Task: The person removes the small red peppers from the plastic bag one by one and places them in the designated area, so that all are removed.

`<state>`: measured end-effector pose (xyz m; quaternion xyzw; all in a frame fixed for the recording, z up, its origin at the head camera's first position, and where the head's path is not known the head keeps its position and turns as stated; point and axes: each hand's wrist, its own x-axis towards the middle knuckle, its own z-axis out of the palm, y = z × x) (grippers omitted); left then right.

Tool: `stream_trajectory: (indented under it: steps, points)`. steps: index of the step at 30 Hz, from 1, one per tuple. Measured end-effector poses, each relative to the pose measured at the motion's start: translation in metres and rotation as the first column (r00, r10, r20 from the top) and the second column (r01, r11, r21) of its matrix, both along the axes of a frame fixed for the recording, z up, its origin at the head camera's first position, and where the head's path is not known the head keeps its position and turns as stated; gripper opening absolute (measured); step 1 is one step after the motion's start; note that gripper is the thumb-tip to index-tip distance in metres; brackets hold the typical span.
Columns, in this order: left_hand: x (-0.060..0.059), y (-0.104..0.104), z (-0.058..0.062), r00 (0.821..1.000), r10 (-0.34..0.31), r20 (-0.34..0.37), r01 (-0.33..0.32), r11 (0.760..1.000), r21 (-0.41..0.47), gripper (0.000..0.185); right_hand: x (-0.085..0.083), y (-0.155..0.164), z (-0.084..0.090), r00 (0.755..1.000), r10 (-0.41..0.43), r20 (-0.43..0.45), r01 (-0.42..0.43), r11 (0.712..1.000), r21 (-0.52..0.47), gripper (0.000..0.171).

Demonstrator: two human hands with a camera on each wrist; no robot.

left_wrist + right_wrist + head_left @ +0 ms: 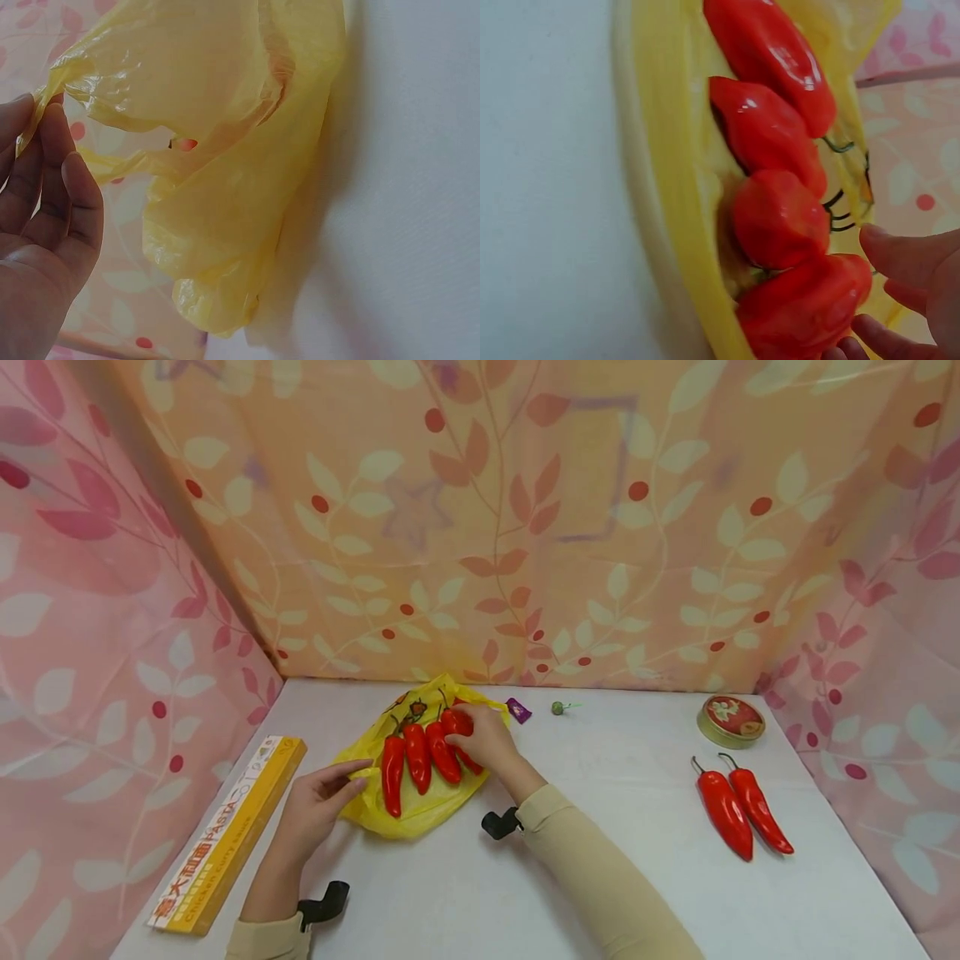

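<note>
Left hand (318,802): pinches the thin edge of the yellow plastic bag (420,814) between thumb and fingertips, at the bag's left side.
Right hand (487,739): fingers curl over the rightmost of the four red peppers (420,756) lying side by side on the bag; it seems to grip that one, though the wrist view leaves this unsure.
Bag position: on the white table (600,860), near the back left.
Slip risk: the film could slide out of the light pinch and let the edge fall shut.
Roll risk: glossy peppers lie loose and may roll off the film if the edge is tugged.
Stragglers: two more peppers (738,810) lie well apart at the right, beside a round tin (731,721).
</note>
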<state>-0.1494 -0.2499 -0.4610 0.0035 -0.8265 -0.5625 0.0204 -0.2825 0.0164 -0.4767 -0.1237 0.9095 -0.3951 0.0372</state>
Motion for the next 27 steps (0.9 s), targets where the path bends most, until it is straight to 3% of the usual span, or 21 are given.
stream_trajectory:
  steps: [6, 9, 18, 27]
  points:
    - [-0.001, -0.001, -0.001, 1.000, 0.003, 0.004, -0.003, 1.000, -0.002, 0.036, -0.002, -0.006, -0.008, 0.999, -0.020, -0.025, 0.023, 0.994, 0.111, 0.066]
    - [-0.001, -0.001, -0.001, 1.000, 0.005, -0.001, -0.005, 1.000, -0.004, 0.035, -0.002, -0.007, -0.008, 0.999, -0.019, -0.042, 0.024, 0.992, 0.121, 0.067]
    - [0.000, -0.002, -0.002, 1.000, -0.002, -0.006, 0.002, 1.000, -0.006, 0.036, 0.008, -0.001, 0.000, 0.998, 0.028, -0.047, -0.027, 0.999, 0.020, 0.071]
    - [-0.001, -0.001, -0.001, 1.000, -0.007, -0.005, 0.007, 1.000, -0.015, 0.035, 0.027, 0.019, 0.004, 0.997, 0.073, -0.008, -0.073, 0.991, -0.115, 0.064]
